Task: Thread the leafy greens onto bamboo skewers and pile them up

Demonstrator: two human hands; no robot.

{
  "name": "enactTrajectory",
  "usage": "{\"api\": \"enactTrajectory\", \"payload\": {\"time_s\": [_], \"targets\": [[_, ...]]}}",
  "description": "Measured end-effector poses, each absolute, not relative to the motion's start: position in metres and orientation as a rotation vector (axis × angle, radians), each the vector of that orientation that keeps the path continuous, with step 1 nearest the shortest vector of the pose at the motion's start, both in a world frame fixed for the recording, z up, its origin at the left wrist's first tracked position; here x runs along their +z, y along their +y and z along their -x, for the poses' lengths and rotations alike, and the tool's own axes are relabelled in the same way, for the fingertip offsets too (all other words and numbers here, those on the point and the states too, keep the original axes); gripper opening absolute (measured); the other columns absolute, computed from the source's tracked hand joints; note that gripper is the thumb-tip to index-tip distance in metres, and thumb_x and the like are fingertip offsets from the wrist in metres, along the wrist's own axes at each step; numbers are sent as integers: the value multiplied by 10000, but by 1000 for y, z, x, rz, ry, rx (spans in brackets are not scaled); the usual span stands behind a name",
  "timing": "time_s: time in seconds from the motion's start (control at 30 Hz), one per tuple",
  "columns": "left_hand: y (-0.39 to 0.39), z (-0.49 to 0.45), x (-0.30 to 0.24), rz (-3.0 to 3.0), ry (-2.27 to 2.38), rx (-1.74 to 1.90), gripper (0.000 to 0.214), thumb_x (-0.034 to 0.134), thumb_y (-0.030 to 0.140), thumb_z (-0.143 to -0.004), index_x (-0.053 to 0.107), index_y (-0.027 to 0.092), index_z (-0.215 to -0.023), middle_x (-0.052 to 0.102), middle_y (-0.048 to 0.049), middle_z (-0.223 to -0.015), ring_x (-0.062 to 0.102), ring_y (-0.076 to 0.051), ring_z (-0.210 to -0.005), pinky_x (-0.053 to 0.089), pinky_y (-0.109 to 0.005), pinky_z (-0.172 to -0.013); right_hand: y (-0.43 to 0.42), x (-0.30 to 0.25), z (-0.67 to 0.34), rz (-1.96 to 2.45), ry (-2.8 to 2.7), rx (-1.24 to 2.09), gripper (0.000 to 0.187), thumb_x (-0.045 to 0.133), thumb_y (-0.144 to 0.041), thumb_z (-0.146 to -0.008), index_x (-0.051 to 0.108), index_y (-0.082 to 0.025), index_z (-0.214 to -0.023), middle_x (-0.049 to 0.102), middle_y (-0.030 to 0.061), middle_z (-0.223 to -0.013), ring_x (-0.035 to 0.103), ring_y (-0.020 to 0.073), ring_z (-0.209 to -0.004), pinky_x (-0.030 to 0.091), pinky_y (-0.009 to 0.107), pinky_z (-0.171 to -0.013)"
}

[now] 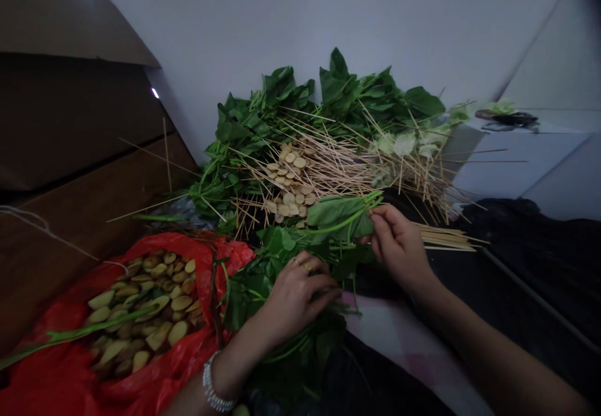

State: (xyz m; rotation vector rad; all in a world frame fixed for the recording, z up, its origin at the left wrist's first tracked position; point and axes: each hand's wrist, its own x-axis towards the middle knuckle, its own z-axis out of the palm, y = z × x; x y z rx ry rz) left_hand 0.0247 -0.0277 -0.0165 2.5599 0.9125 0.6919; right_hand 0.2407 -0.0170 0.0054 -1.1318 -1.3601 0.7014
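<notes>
Red plastic bag (44, 366) lies at eight o'clock from the hands, open and full of pale sliced pieces (150, 306). At twelve o'clock, a heap of bamboo skewers (340, 171) carries round tan slices (288, 184) on top, backed by large dark leaves (282, 106) against a white wall (282, 21). Paler leaves (404, 145) sit at one o'clock. A bundle of skewers (446, 237) juts out at two o'clock, just beside the right hand (399, 247). Brown boards (79, 134) rise at ten o'clock, and black cloth (516, 228) lies at three o'clock. Loose greens (253, 297) spread between the bag and the hands, their stems reaching under the left hand (295, 297). The right hand is raised over the pile, holding a leafy stem (338, 212) in a narrow pinch between thumb and fingers. The left hand lies palm down on the greens with its fingers curved; whether it grips them, I cannot tell.
</notes>
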Motion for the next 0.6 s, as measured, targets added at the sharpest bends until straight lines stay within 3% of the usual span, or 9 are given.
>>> {"api": "enactTrajectory", "payload": {"time_s": [0.1,0.23,0.37,0.53,0.6], "targets": [[-29,-29,-22,-2647,1024,563,224,633,405,-861,731,213,-799,649,-59,-899,522,-235,-943,391,-372,-826,-18,4,-238,1164,-1392,680,212,464,-409,-954,549,-215,-951,582,-43,-564,405,78,-339,314,198,-370],[-28,-30,-27,-2612,1132,496,227,717,432,-773,731,207,-799,640,-65,-916,512,-257,-959,378,-387,-819,-19,4,-235,1185,-1430,653,248,459,-430,-950,565,-206,-937,601,-25,-588,493,99,-397,354,203,-399],[-32,-32,-24,-2511,1164,483,148,716,345,-775,747,224,-854,645,-52,-943,512,-253,-981,360,-387,-835,-21,3,-233,1199,-1456,650,243,453,-415,-953,576,-206,-932,613,-14,-589,533,116,-444,369,209,-416],[-37,-38,-23,-2397,1263,510,257,667,484,-804,773,256,-859,654,-52,-951,509,-258,-978,334,-397,-815,-20,1,-231,1184,-1469,647,222,454,-397,-955,578,-214,-932,621,-6,-590,525,126,-448,366,222,-413],[-37,-41,-26,-2375,1321,523,219,685,458,-793,777,259,-804,661,-47,-927,516,-257,-965,327,-398,-807,-20,0,-230,1174,-1471,651,210,453,-385,-957,572,-215,-927,621,-9,-594,519,122,-441,358,219,-408]]}}
